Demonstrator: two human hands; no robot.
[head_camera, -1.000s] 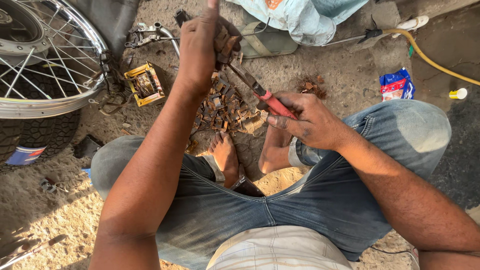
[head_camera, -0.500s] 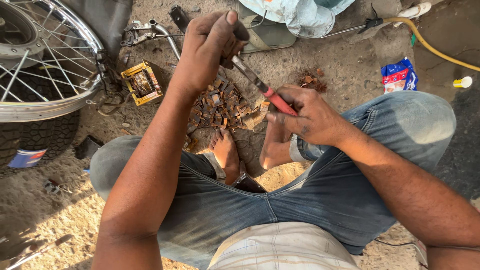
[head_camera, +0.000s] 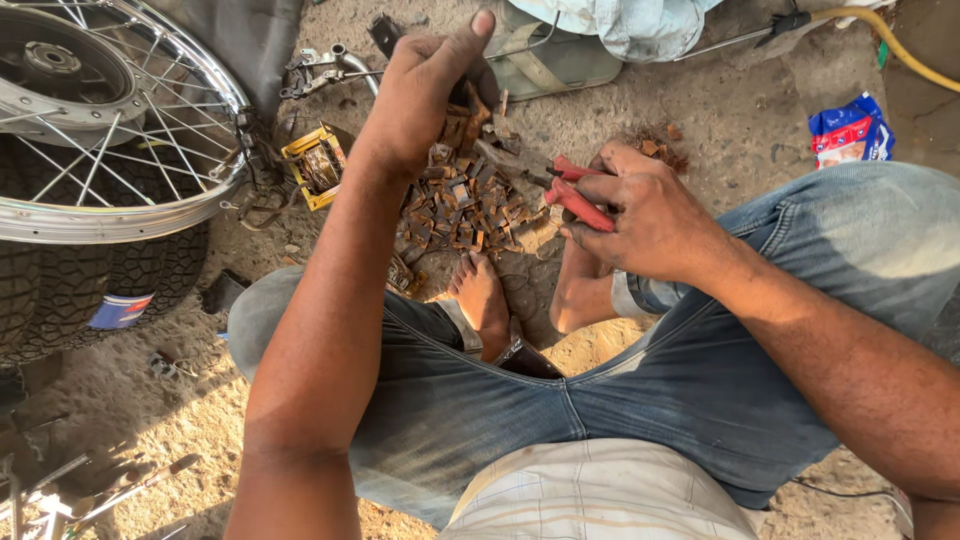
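Compared with half a second ago, the left hand near the top centre stays clenched on a rusty metal block, while the right hand gripping the red-handled pliers has closed in toward it above the scrap pile.

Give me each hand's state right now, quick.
Left hand: closed on a rusty metal piece, raised above the scrap pile.
Right hand: closed on the red-handled pliers.
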